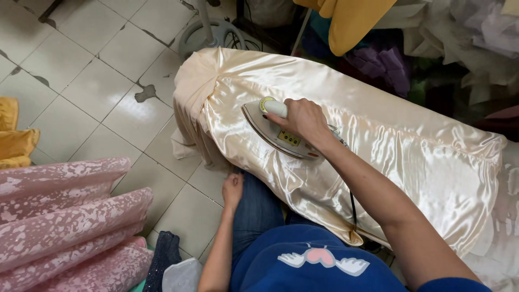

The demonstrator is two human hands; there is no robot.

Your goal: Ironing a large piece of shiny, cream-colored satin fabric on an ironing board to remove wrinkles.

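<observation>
Landmark: the ironing board draped in shiny cream satin fabric [378, 135], running from upper left to lower right across the view.

Far left of the board, folded pink patterned cloth [65, 216] is stacked low beside the tiled floor [81, 70]; a yellow bundle [13, 135] sits above it, well apart from the board.

Just below the board's near edge, the left hand [233, 190] rests loosely curled on the person's blue-jeaned knee [259, 211], holding nothing, fingers not touching the satin as far as can be told.

On the board's narrow left end, the cream-and-white electric iron [278, 130] lies flat on the satin, its long axis angled along the board, tip toward the upper left. The right hand [304, 120] is wrapped fully around its handle, clearly the nearer hand. A black cord [353, 203] trails down over the near edge.

Behind the board's far side, heaped purple and yellow textiles [378, 59].
</observation>
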